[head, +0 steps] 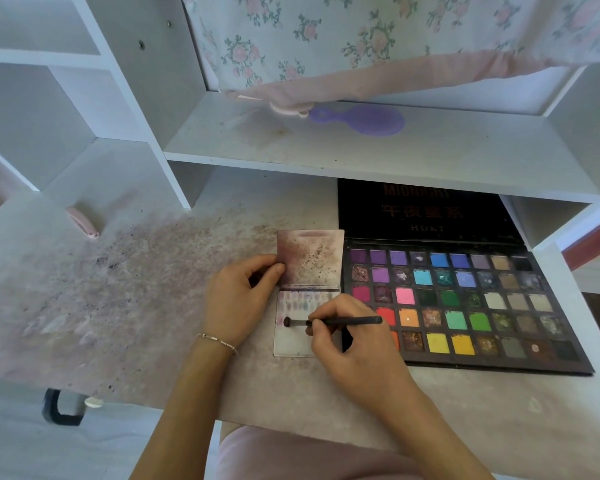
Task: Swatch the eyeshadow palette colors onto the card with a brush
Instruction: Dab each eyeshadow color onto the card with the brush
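Head view: right hand (357, 344) pinches brush (329, 321) on card (297, 337); left hand (238, 299) pinches card's flap.

The eyeshadow palette (465, 303) had a black case and lid with faded orange lettering, and its square pans ran from purples and blues in the far rows through pink, teal and greens to orange, red and bright yellows nearest the person, with browns, greys and beiges toward the right. The card (303, 306) was whitish, smudged mauve on its upper flap and marked with a row of pale purple, pink and green swatches below, under a black-handled brush (333, 321) with a dark head. The desk (136, 271) was white, stained purplish-pink, a lilac hairbrush (364, 120) lay on the white shelf (430, 150), and the cloth (361, 36) above was pale with pink roses and green leaves.
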`<state>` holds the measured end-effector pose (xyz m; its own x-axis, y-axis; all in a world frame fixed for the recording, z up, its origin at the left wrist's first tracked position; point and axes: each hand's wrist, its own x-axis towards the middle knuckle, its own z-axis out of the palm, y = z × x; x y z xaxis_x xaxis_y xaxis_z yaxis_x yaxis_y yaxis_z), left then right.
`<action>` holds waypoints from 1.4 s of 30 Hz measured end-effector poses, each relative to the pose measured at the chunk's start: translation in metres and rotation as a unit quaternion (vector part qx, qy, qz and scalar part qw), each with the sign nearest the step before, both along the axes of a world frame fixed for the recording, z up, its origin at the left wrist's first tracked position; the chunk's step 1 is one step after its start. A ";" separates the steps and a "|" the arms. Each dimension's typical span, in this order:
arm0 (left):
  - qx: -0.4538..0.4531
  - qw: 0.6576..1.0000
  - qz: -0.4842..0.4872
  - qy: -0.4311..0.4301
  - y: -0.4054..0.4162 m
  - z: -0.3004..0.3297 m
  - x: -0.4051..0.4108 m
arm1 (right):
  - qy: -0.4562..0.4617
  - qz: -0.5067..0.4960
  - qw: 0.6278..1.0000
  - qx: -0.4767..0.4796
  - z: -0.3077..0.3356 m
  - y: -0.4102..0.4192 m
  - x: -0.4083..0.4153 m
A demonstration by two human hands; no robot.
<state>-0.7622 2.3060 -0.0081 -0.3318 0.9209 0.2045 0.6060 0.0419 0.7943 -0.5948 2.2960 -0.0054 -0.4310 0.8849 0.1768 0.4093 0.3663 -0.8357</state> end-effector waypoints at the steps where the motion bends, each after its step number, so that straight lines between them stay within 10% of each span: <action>1: 0.000 1.000 0.000 0.001 0.000 0.000 0.000 | 0.000 0.001 1.000 -0.002 0.000 0.000 0.000; 20: -0.005 1.000 -0.001 0.002 0.000 0.000 0.000 | 0.150 -0.069 0.986 0.032 0.004 0.001 0.006; 42: 0.002 1.000 0.000 0.016 0.002 -0.004 -0.002 | 0.040 -0.225 0.970 0.081 0.002 0.020 0.078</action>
<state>-0.7645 2.3077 -0.0126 -0.3246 0.9201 0.2194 0.6312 0.0379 0.7747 -0.5170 2.3161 -0.0037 0.0142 0.9379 0.3466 0.4943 0.2947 -0.8178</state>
